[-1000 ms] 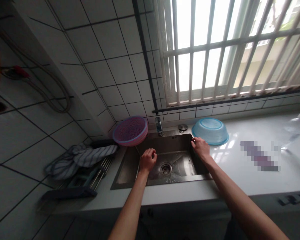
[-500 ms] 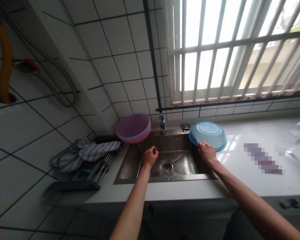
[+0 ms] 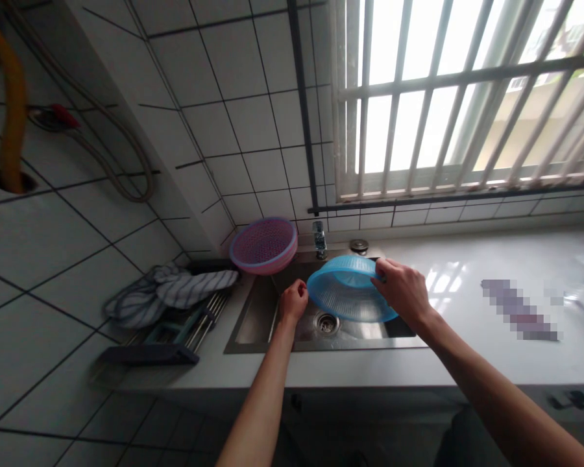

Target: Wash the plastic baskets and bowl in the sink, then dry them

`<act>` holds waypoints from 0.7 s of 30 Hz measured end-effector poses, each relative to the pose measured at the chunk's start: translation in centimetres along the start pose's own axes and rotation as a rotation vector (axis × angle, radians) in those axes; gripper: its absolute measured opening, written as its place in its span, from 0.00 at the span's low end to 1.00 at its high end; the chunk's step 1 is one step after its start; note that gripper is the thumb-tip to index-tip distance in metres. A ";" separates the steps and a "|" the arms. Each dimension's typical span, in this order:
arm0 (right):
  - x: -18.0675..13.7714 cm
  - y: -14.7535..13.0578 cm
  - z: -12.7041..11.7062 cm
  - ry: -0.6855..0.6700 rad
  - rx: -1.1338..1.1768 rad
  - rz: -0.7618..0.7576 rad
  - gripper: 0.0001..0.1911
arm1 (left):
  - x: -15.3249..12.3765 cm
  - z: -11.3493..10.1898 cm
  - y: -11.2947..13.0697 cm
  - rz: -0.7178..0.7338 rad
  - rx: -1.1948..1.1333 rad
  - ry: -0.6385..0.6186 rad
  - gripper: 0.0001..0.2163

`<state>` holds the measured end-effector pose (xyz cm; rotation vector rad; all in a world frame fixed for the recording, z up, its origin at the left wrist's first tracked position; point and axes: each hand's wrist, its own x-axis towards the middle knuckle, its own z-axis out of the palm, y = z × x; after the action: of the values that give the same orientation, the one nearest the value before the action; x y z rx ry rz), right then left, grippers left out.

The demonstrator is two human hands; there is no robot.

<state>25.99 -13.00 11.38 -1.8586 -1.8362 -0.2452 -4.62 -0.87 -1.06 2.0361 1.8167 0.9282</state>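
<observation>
A translucent blue plastic basin (image 3: 350, 301) hangs tilted over the metal sink (image 3: 253, 324), its open side turned toward me. My right hand (image 3: 403, 288) grips the basin's rim on the right. Close to the basin's left edge, my left hand (image 3: 293, 301) is curled up over the sink; whatever its fingers may hold is hidden. The drain (image 3: 327, 322) shows below the basin. At the sink's back edge stands the chrome faucet (image 3: 319, 240).
A pink colander (image 3: 264, 246) leans at the sink's back left corner. A striped cloth (image 3: 175, 288) lies on a rack (image 3: 189, 331) at the left. The round drain cover (image 3: 359, 246) sits right of the faucet. A blurred-out item (image 3: 520, 311) lies on the white counter (image 3: 462, 350).
My right hand has lifted the upside-down basin off the counter beside the sink, bringing it left over the sink and tipping it toward me. My left hand has barely moved.
</observation>
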 end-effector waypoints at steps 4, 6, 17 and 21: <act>1.6 0.1 5.4 -0.138 0.107 -0.013 0.04 | 0.0 -0.5 -0.1 -0.079 0.031 -0.035 0.08; 2.6 0.4 8.5 -0.187 0.149 0.036 0.05 | 0.1 -0.4 -0.3 -0.100 0.054 0.017 0.09; 4.5 3.4 18.7 -0.297 0.298 0.401 0.11 | 2.0 -1.9 1.7 0.173 -0.049 0.377 0.17; 4.6 4.1 19.7 -0.297 0.337 0.399 0.09 | 6.8 -3.7 6.5 0.415 0.006 0.360 0.23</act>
<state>25.86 0.51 -4.21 -2.0352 -1.5142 0.4737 -1.57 3.61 7.48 2.4282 1.5690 1.4857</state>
